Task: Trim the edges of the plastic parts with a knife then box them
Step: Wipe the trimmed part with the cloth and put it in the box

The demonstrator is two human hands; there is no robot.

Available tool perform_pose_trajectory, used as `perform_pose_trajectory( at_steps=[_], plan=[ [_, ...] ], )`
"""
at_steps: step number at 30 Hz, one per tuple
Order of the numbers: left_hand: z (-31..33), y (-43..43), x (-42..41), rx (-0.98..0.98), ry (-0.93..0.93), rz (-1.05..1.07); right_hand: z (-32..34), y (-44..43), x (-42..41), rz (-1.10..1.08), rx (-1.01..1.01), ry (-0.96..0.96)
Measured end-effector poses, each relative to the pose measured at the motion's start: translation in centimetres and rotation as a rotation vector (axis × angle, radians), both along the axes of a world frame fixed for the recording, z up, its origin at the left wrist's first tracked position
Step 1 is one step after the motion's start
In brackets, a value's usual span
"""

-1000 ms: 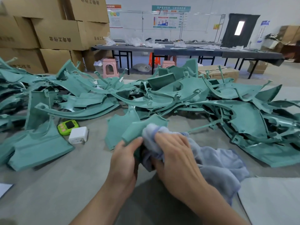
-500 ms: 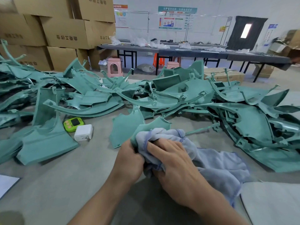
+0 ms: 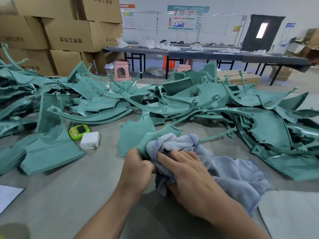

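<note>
centre of the frame, low: the left hand [image 3: 138, 168] grips the lower edge of a green plastic part [image 3: 152, 137], fingers curled round it. the right hand [image 3: 188, 173] holds a bunched blue-grey cloth [image 3: 233, 173] against the same part, fingers clamped on the cloth. the rest of the cloth trails to the lower right on the grey worktop [image 3: 77, 195]. a pile of similar green parts [image 3: 189, 100] spans mid-frame. a green timer [image 3: 79, 131] and a white charger [image 3: 90, 140] lie just beside each other, left of centre.

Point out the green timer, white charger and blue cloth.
green timer [image 3: 80, 130]: head view, on its dark screen.
white charger [image 3: 89, 140]: head view, middle of its top face.
blue cloth [image 3: 238, 173]: head view, spread-out lower right part.
</note>
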State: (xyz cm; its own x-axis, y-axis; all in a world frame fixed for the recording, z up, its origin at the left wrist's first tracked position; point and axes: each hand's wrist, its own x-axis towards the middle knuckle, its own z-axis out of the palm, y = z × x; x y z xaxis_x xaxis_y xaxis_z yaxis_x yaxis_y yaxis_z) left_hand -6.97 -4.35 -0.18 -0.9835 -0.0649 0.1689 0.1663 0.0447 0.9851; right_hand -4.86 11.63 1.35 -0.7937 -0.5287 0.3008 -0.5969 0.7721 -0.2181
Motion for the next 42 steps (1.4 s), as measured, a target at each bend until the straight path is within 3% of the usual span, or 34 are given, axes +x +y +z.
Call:
perform_pose_trajectory(
  at_steps=[3,7,12,16,19,22,24,25,26,28,30,36,42],
  plan=[
    [0.2,-0.1,-0.2,0.138,-0.019,0.061,-0.5,0.3,-0.8,-0.165,0.041,0.057],
    [0.7,-1.6,-0.4,0.485,0.000,0.193,-0.6,1.3,-2.1,-0.314,0.080,0.076],
    [1.5,-4.0,-1.2,0.810,-0.043,0.282,-0.3,3.9,-2.1,-0.563,-0.175,0.151],
    [1.6,-4.1,-1.3,0.841,-0.113,0.264,0.2,5.7,-2.5,-0.819,-0.478,0.256],
    [1.7,-3.3,-1.0,0.777,-0.069,0.265,1.1,6.9,-2.4,-0.906,-0.666,0.213],
    [1.3,-2.5,-0.8,0.665,0.052,0.317,1.3,6.2,-1.2,-0.762,-0.584,0.281],
    [1.0,-2.3,-0.4,0.435,0.185,0.380,0.8,5.0,-0.3,-0.545,-0.511,0.368],
    [0.8,-2.3,0.0,0.249,0.287,0.388,0.5,4.2,0.3,-0.427,-0.546,0.307],
    [0.5,-2.1,0.4,0.030,0.405,0.359,0.6,3.3,0.7,-0.302,-0.663,0.132],
    [-0.3,-1.6,0.8,-0.421,0.658,0.245,1.0,1.2,1.5,-0.055,-1.076,-0.400],
    [-0.9,-0.9,0.7,-0.689,0.780,0.103,0.7,0.5,1.2,0.085,-1.400,-0.820],
    [-0.8,0.4,1.7,-0.785,0.610,-0.106,0.6,2.9,0.3,0.112,-1.556,-0.979],
    [0.1,-1.2,1.9,-0.501,0.387,-0.173,-0.1,2.6,0.1,-0.002,-1.437,-0.877]
  ],
)
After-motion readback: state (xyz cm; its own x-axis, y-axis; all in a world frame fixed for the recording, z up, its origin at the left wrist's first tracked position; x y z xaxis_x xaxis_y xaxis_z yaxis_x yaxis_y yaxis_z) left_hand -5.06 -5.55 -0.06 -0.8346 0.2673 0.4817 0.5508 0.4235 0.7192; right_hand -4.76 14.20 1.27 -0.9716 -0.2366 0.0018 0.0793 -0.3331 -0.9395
